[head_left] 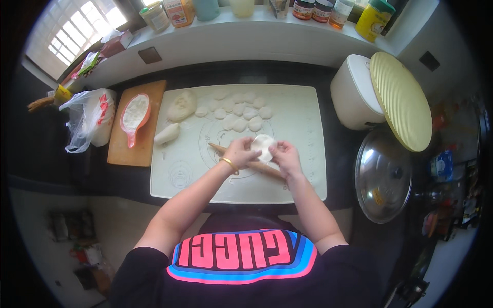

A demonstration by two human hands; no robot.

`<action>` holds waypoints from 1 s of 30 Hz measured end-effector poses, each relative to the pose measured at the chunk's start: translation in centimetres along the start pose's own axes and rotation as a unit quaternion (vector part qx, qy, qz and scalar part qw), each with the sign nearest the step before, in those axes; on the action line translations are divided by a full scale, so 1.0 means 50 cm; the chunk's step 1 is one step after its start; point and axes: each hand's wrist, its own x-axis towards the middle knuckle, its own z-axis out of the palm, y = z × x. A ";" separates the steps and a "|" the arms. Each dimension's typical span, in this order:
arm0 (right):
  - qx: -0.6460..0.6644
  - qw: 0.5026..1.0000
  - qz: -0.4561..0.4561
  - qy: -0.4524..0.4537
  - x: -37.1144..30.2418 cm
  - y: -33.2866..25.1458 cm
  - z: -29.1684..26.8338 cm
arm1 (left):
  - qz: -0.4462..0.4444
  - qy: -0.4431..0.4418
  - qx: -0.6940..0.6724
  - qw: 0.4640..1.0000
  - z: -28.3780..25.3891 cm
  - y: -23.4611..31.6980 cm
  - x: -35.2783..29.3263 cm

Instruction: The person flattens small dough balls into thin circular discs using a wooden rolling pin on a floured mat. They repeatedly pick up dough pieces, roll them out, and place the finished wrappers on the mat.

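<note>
Between my two hands is a thin round dough wrapper, held up over the pale kneading mat. My left hand pinches its left edge, and my right hand grips the right edge. Under them a wooden rolling pin lies slantwise on the mat, partly hidden by my hands. Beyond them several flattened dough pieces are spread in a cluster, some touching. At the mat's far left sit a large dough lump and a smaller tapered dough piece.
Left of the mat, a wooden board carries a pink scoop of flour, with a plastic bag beside it. To the right are a white bin, a ribbed yellow lid and a glass lid. Jars line the windowsill.
</note>
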 end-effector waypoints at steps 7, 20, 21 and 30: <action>-0.417 0.832 -0.252 0.264 0.177 -0.035 -0.194 | 0.047 0.200 0.325 0.923 -0.056 -0.034 0.108; -0.738 0.638 -0.219 -0.003 0.260 -0.032 -0.179 | 0.198 0.123 0.694 0.681 0.006 -0.156 0.209; -0.728 0.649 -0.219 -0.023 0.270 -0.038 -0.185 | 0.184 0.092 0.698 0.686 0.013 -0.150 0.198; -0.622 0.703 -0.331 -0.099 0.242 -0.022 -0.229 | 0.157 0.151 0.520 0.826 -0.003 -0.142 0.160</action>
